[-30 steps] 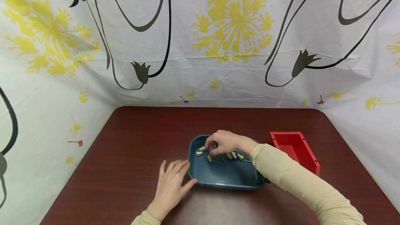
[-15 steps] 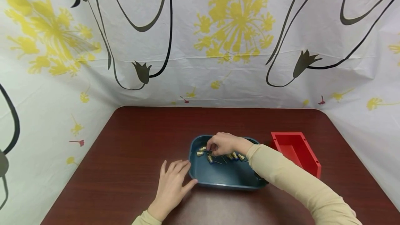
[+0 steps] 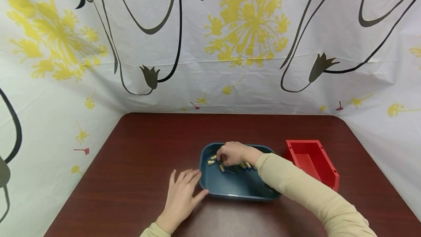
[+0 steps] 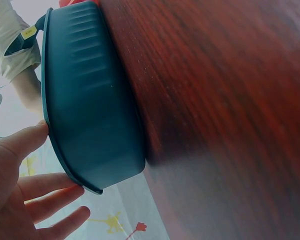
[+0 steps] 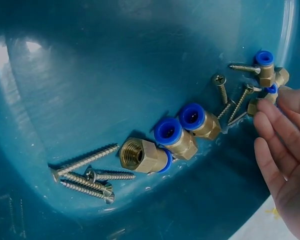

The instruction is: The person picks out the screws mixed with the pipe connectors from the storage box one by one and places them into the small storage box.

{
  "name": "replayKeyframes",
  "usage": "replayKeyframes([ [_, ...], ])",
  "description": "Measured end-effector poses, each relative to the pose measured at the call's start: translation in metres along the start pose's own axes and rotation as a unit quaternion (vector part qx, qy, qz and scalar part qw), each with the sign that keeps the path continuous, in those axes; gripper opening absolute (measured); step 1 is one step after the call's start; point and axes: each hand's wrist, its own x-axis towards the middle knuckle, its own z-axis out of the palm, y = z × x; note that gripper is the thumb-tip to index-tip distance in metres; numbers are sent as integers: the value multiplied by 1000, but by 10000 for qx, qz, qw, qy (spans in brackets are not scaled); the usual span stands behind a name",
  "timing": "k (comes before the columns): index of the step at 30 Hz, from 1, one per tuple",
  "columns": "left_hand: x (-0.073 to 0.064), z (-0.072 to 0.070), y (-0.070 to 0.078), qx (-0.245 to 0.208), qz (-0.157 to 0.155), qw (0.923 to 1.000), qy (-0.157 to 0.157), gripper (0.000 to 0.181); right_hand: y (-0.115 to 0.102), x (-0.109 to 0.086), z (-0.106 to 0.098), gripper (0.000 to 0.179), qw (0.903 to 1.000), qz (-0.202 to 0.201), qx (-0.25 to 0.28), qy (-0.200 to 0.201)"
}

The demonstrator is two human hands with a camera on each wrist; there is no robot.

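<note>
A dark blue-green tray (image 3: 236, 185) holds several brass fittings (image 5: 182, 145) with blue collars and several screws (image 5: 85, 162). My right hand (image 3: 234, 153) reaches over the tray from the right. In the right wrist view, its fingertips pinch a brass push-in fitting (image 5: 253, 106) at the edge of the pile, partly covered by the fingers. Another fitting (image 5: 265, 70) and a screw lie right beside it. With fingers spread, my left hand (image 3: 181, 192) rests against the tray's left end. Its thumb and fingertips touch the rim in the left wrist view.
A red rectangular bin (image 3: 310, 164) stands to the right of the tray, partly behind the right sleeve (image 3: 302, 182). Both containers are on a dark red-brown wooden table (image 3: 148, 145). A white patterned cloth (image 3: 204, 76) hangs behind the table.
My right hand has stayed at the left part of the fittings, with its fingers drawing closer together and the forearm shifting slightly left. The left hand keeps its place on the tray's edge.
</note>
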Motion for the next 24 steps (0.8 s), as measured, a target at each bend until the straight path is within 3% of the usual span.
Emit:
replayKeyframes([
  [24, 0, 1, -1, 14, -33, 10000, -78, 51, 1, 11, 18, 19, 9995, -58, -287, 84],
])
